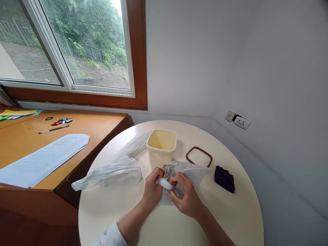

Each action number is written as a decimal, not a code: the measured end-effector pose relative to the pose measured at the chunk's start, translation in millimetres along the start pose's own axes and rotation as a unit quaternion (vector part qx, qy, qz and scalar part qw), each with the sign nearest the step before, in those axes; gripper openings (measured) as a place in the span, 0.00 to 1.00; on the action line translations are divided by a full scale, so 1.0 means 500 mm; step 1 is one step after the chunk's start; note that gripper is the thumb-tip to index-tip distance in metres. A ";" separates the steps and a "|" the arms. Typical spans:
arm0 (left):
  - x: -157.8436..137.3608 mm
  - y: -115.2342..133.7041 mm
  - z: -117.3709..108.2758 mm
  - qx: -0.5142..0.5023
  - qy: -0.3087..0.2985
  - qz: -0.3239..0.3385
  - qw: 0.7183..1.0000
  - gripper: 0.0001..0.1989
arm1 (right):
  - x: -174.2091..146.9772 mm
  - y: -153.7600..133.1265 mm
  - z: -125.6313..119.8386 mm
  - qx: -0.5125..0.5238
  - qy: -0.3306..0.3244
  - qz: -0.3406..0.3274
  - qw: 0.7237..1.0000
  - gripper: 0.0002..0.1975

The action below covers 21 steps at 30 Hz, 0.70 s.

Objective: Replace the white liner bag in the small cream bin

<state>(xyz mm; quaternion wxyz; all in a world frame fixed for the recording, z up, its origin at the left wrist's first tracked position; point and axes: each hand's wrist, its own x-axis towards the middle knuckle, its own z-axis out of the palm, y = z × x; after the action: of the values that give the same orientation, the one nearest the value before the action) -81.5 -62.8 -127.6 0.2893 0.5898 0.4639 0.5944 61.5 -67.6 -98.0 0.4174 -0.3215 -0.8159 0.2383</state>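
Both my hands are closed on a thin, translucent plastic bag [197,171], in front of a cream bin [161,155]. My left hand [153,188] pinches a bunched part of it, and a white twisted strip runs across to the fingers of my right hand [186,194]. Part of the bag spreads out flat on the table beyond my right fingers. Right of the bin lies a brown rounded-square ring [210,158], one end close to the bag. A second plastic bag [123,167] lies crumpled to the left of the bin, apart from my hands.
The round white table [102,218] carries a folded dark purple cloth [224,179] at right. Left of it stands a wooden desk [107,123] with papers [48,157], a pen [53,129] and keys [64,120]. A wall with a socket [242,122] rises behind.
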 end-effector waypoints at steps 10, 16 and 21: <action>-0.002 0.006 -0.010 -0.015 -0.044 -0.013 0.999 0.06 | 0.001 0.016 0.016 -0.008 0.056 0.019 0.998 0.11; -0.004 0.029 -0.012 -0.013 -0.092 0.016 0.996 0.06 | -0.001 0.025 0.020 -0.026 0.109 0.049 0.993 0.05; -0.005 0.032 -0.007 -0.012 -0.146 0.043 0.988 0.07 | -0.005 0.036 0.021 -0.031 0.135 0.066 0.988 0.07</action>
<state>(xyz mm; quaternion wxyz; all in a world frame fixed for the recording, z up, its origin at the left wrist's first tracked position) -81.4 -71.9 -114.0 0.3346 0.6862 0.3837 0.5195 59.6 -58.4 -116.7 0.4970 -0.4166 -0.7361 0.1939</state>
